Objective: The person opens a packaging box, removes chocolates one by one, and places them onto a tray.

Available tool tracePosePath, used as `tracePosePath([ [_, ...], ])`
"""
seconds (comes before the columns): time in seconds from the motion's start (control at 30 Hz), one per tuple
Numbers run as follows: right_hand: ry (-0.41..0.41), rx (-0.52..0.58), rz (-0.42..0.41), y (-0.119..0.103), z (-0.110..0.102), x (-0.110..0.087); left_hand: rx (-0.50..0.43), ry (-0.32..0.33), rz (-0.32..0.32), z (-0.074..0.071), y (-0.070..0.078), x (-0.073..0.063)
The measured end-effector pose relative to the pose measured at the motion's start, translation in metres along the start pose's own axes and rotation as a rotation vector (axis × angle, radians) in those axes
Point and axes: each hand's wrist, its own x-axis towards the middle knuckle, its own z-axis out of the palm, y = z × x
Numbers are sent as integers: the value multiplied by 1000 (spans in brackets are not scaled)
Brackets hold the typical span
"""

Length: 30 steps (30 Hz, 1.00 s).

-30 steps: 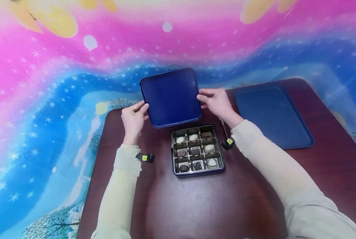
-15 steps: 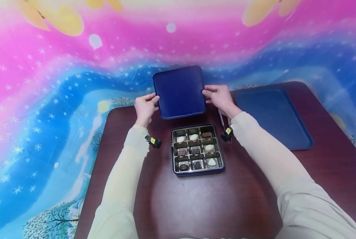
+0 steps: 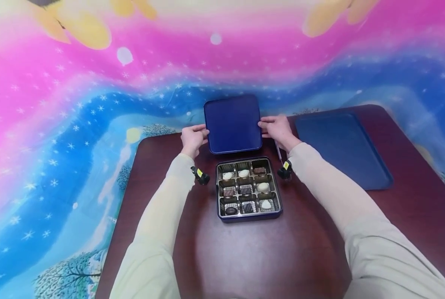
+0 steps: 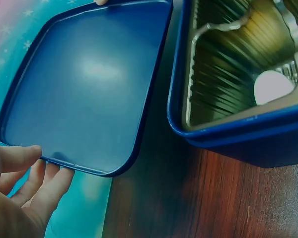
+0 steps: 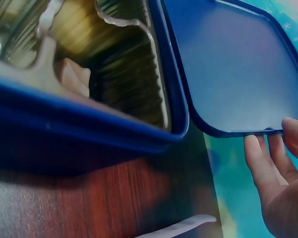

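A dark blue square lid (image 3: pixel 233 124) stands tilted up at the table's back edge, behind the chocolate box. My left hand (image 3: pixel 193 139) pinches its left edge, and my right hand (image 3: pixel 280 131) pinches the right edge. In the left wrist view, the thumb and fingers of that hand (image 4: pixel 27 191) are on the rim of the lid (image 4: pixel 84 89). The right wrist view shows the same kind of hold by the other hand (image 5: pixel 283 181). Just in front, the blue chocolate box (image 3: pixel 250 218) is uncovered, with white and dark chocolates (image 3: pixel 263 187) in a tray of small compartments.
A flat blue tray (image 3: pixel 342 145) lies on the dark wooden table (image 3: pixel 241 261) at the right. Between box and right wrist is a thin pale tool (image 3: pixel 279 153), partly hidden; its white tip (image 5: pixel 188 223) shows in the right wrist view. A patterned cloth (image 3: pixel 192 62) hangs behind.
Both hands have moved the lid to the right and away, farther behind the box, and in the last half second lowered it. The box has stayed in place.
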Motion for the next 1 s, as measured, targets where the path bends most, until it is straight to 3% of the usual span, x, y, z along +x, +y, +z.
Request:
tracePosePath([
  [0.27,-44,-80,78,11,-9,-1,119,-94,-28,8,-11,12],
  [0.53,-83,-144,123,7,-13,1,27,-150,-128,10,-32,24],
  [0.7,-95,-204,146,11,-10,9,19,-168,-159,11,-43,28],
  [1.0,-72,-300,132,24,-5,19,35,-184,-186,10,-44,31],
])
